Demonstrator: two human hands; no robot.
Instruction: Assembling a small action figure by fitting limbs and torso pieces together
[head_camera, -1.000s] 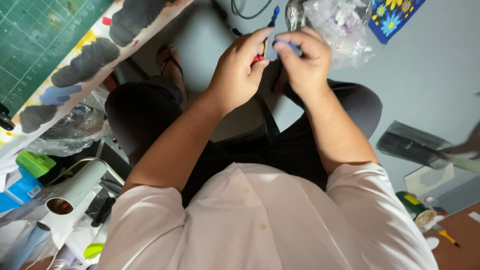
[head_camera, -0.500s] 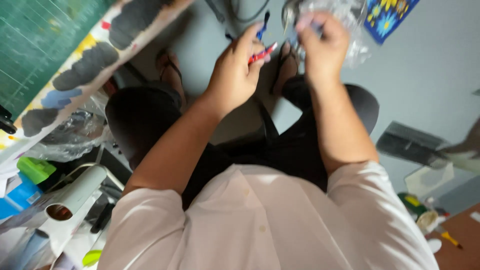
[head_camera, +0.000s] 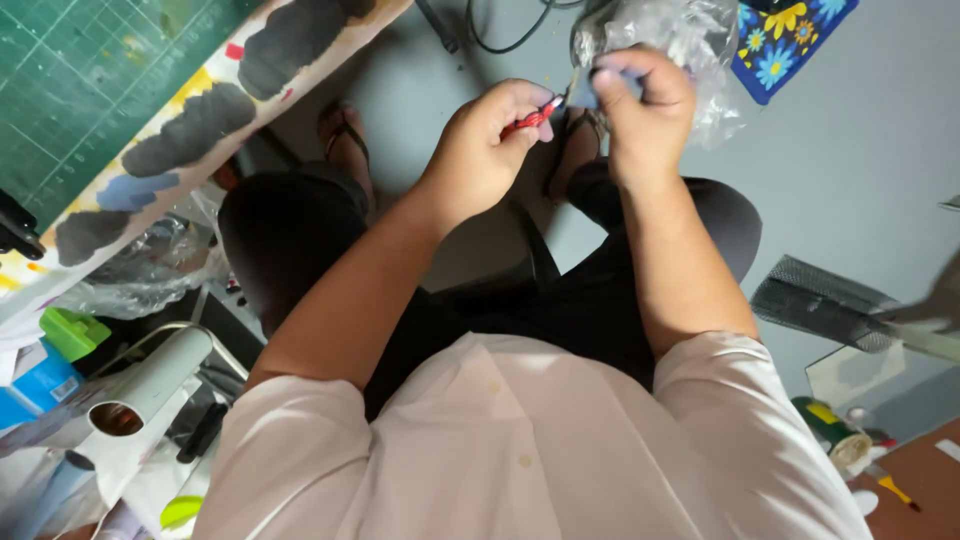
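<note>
Two hands are held up close together over the lap, seen from above. A small red-handled tool (head_camera: 533, 113) is gripped in the left hand (head_camera: 483, 150), with the fingers (head_camera: 520, 100) clenched round the handle and only the red tip poking out toward the right. What kind of tool it is can't really be made out, too much is hidden in the fist. A small bluish-grey piece (head_camera: 585, 92) is pinched in the right hand (head_camera: 645, 110), fingers curled tight on it, so neither hand is loose.

Relation that matters: the tool's long axis is laid roughly left to right, tilted up a bit, and its working end is pointed straight at the bluish-grey piece, which is just beside it, near enough touching. Whether contact is actually made can't be told. The piece is nearer the right hand, obviously, since it's held there.

Around all that, a crinkled clear plastic bag (head_camera: 690, 40) is seen on the grey floor (head_camera: 860, 160) beyond the hands, with a blue flowered mat (head_camera: 790, 40) next to it and a green cutting mat (head_camera: 80, 90) on the surface at the left.
</note>
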